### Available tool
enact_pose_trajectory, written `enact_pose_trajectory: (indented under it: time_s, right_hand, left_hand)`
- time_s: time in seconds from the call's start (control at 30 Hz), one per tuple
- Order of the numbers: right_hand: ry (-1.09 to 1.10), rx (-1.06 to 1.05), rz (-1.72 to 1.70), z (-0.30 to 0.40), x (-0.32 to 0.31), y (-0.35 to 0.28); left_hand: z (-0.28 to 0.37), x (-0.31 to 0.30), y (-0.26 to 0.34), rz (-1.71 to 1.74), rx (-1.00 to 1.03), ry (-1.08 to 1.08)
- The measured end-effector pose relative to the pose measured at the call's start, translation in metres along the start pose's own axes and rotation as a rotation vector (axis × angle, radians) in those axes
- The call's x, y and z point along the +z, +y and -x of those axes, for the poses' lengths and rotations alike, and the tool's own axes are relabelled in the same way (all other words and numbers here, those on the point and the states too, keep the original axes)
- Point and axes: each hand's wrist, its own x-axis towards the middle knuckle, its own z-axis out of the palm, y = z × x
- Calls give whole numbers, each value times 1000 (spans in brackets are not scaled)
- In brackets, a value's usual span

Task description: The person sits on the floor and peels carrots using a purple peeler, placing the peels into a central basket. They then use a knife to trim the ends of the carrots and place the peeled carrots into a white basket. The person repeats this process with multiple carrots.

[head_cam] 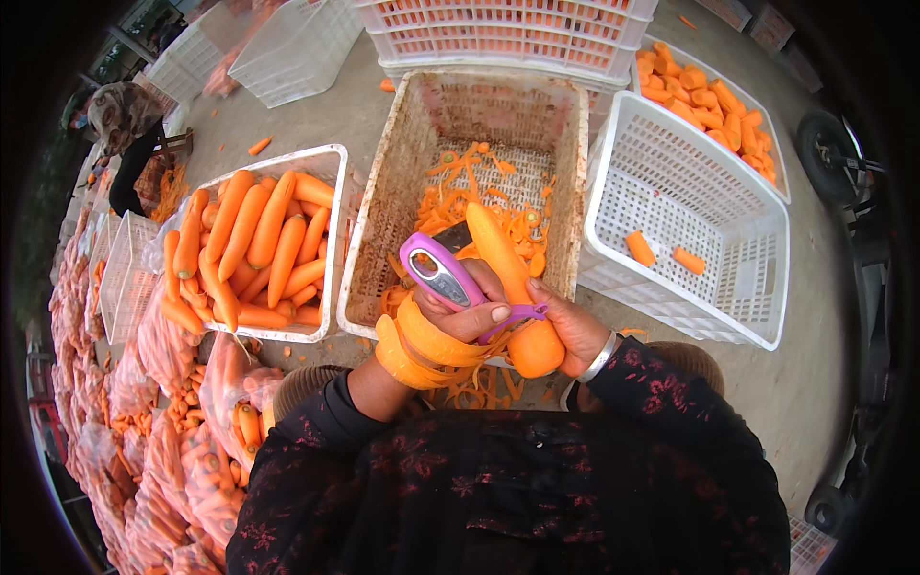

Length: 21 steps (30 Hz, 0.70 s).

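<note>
My left hand [460, 305] is closed around a purple-handled vegetable peeler [445, 274], its purple head lying against a thick carrot [499, 251]. Long strips of carrot peel [424, 345] drape over that wrist and hand. My right hand [575, 327], with a silver bracelet at the wrist, grips the same carrot from the right, near its blunt lower end. The carrot slants up and left over a stained plastic crate [395, 144] that holds peelings. A dark flat thing lies partly hidden behind the peeler; I cannot tell what it is.
On the left, a white crate [341, 172] is heaped with whole carrots. At right, another white crate [776, 273] holds two carrot pieces; beyond it is a container of cut carrots [719, 108]. Stacked crates [503, 43] stand ahead. Bagged carrots [165, 489] lie lower left. Another person [126, 122] bends at upper left.
</note>
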Motion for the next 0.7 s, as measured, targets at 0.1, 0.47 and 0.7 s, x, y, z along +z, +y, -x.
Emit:
enact_pose_trajectory:
  time_s: [0.1,0.47,0.7]
  right_hand:
    - [-28,110,-5,2,-5,0]
    - [-22,-117,149,4,-4,3]
    - [-174,-534,126,-8,2,-7]
  left_hand:
    - [3,0,5,-40,-136,-29]
    - [-28,-78,-42,58,-214,730]
    - [2,-23,-81,471,-441,644]
